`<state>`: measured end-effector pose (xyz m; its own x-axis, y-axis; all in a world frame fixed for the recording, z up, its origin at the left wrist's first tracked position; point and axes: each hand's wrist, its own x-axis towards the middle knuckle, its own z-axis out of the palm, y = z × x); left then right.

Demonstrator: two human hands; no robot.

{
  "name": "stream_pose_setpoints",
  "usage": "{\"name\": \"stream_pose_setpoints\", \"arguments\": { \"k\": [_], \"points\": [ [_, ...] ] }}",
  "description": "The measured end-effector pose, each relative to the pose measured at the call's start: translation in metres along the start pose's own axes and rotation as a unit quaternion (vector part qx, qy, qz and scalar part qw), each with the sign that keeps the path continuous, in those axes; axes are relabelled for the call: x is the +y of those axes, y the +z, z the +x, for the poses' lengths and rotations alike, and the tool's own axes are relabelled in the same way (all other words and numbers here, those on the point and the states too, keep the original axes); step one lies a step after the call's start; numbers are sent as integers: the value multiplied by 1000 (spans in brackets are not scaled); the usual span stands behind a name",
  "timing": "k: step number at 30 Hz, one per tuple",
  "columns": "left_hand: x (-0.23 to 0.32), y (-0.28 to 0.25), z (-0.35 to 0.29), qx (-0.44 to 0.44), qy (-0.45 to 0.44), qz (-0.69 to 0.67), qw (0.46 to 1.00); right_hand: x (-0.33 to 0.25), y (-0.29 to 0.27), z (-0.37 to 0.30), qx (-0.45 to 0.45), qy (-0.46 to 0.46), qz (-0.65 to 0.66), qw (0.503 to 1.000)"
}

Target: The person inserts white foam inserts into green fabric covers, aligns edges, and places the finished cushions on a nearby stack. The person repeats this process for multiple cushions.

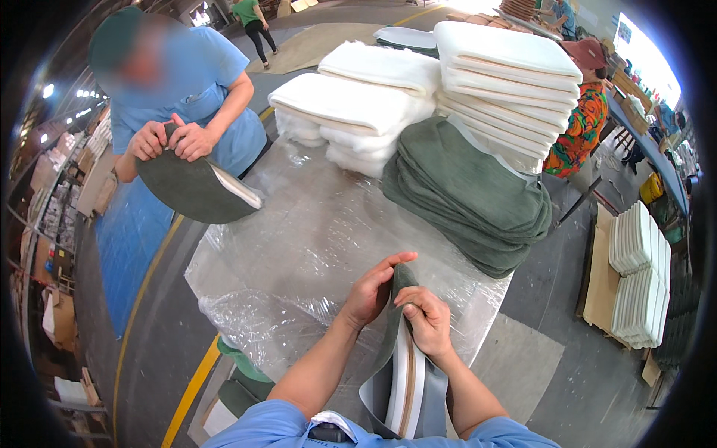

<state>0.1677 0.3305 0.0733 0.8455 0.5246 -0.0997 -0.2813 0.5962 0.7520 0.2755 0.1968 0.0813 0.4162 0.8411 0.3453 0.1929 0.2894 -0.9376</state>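
Upright in front of me stands a dark green fabric cushion cover (396,328) with a grey lining. White padding (407,373) with a brown strip along it shows through its open side. My right hand (427,317) is closed on the cover's upper edge, fingers curled over the fabric. Flat along the cover's left side lies my left hand (371,290), its fingers stretched out past the top end. To the far right of my hands is a pile of green covers (467,187). Behind it rise stacks of white foam pads (504,89) and fluffy white pads (351,104).
Clear plastic sheeting (299,231) wraps the worktable. Across it on the left, a co-worker in a blue shirt (216,67) holds another green cushion (198,187). White pads (638,276) are stacked on the floor at right. Another person in a patterned top (579,127) is beyond the stacks.
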Motion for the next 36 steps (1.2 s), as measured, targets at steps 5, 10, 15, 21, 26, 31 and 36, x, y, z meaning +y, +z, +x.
{"name": "stream_pose_setpoints", "arguments": {
  "k": [5, 10, 15, 21, 26, 31, 36],
  "points": [
    [-1, -9, -1, -30, 9, 33, 999, -1, 1, 1, -3, 5, -15, 1000],
    [0, -7, 3, -32, 1, 79, 996, 3, 0, 1, 11, -5, -6, 1000],
    [2, -4, 7, -23, -24, 168, 985, 1, -5, 2, 19, -2, -25, 1000],
    [-4, 6, 19, -16, -18, 226, 974, -1, -8, -1, 40, -1, -20, 999],
    [-6, -3, 37, -29, -23, 261, 965, -7, -15, 7, 2, -22, -50, 998],
    [0, 6, 15, 118, 48, 333, 934, -29, -63, -71, 129, 108, 66, 984],
    [26, -25, -66, 299, 114, 328, 889, -46, -127, -230, 97, 255, 13, 962]
  ]
}}
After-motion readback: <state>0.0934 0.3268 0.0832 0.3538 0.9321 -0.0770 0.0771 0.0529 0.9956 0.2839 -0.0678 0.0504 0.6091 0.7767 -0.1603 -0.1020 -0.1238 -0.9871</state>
